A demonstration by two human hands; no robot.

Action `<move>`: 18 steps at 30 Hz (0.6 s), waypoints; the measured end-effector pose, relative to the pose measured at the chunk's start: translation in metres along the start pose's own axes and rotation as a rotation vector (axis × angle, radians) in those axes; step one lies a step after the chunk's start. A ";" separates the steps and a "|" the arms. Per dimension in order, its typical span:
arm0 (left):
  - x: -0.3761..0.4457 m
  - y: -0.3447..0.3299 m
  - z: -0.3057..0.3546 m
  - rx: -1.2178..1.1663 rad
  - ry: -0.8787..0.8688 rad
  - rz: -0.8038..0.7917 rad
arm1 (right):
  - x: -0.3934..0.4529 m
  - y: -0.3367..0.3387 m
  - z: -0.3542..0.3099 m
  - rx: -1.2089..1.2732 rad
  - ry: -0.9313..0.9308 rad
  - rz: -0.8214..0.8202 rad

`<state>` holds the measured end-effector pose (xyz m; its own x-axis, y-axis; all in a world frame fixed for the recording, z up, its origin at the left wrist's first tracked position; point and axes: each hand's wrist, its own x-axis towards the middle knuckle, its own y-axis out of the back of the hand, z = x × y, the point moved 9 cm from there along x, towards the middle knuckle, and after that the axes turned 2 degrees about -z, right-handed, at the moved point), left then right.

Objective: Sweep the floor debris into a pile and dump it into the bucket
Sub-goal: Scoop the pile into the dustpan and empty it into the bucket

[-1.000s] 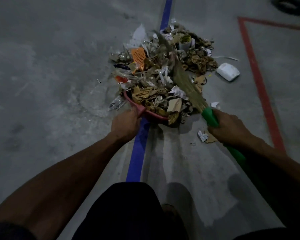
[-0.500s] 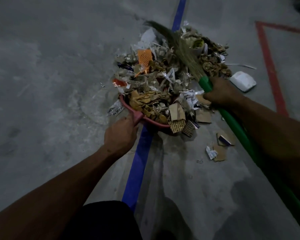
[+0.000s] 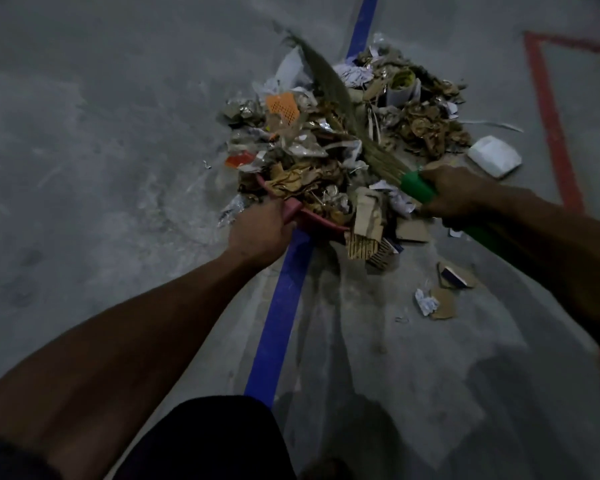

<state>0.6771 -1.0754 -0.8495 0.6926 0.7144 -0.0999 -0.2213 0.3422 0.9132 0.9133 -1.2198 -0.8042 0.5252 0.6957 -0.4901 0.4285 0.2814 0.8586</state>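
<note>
**Both hands full: dustpan in one, broom in the other**

Left hand (image 3: 261, 233) is curled round the pink handle of the dustpan (image 3: 321, 225), gripping it tight, and the right hand (image 3: 454, 192) is wrapped round the green handle of the broom (image 3: 417, 186) just below where the bristles start. So neither hand is free.

Using the blue floor line (image 3: 278, 317) as the landmark: the dustpan sits right on it, its pink rim just showing, the rest buried under scrap. The debris pile (image 3: 347, 133) straddles the line further up and spreads mostly to its right, all cardboard bits, crumpled paper, foil and an orange perforated piece (image 3: 283, 107) on the left side of the heap. The broom's bristles (image 3: 329, 84) lie diagonally over the pile, tips reaching up near the line at the pile's far edge, a bit blurred.

Right of the line, beyond the pile's edge, there's a white container (image 3: 495, 155) lying apart from the heap. A few stray cardboard scraps (image 3: 442, 292) sit on the concrete to the right of the line, nearer the person than the dustpan. A red floor line (image 3: 551, 126) runs well off to the right.
</note>
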 end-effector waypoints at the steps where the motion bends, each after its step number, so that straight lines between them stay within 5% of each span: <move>1: 0.003 -0.002 0.000 0.010 0.017 -0.015 | -0.005 -0.004 -0.001 0.011 0.004 -0.009; 7: 0.011 -0.016 -0.017 -0.083 0.121 -0.130 | -0.036 -0.021 -0.011 -0.025 0.037 0.029; 18: -0.034 0.013 -0.004 -0.088 0.093 -0.091 | -0.082 -0.032 -0.005 0.140 -0.034 0.078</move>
<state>0.6482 -1.0926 -0.8354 0.6467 0.7302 -0.2205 -0.2228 0.4573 0.8610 0.8533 -1.2824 -0.7907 0.5842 0.6883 -0.4301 0.4831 0.1310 0.8657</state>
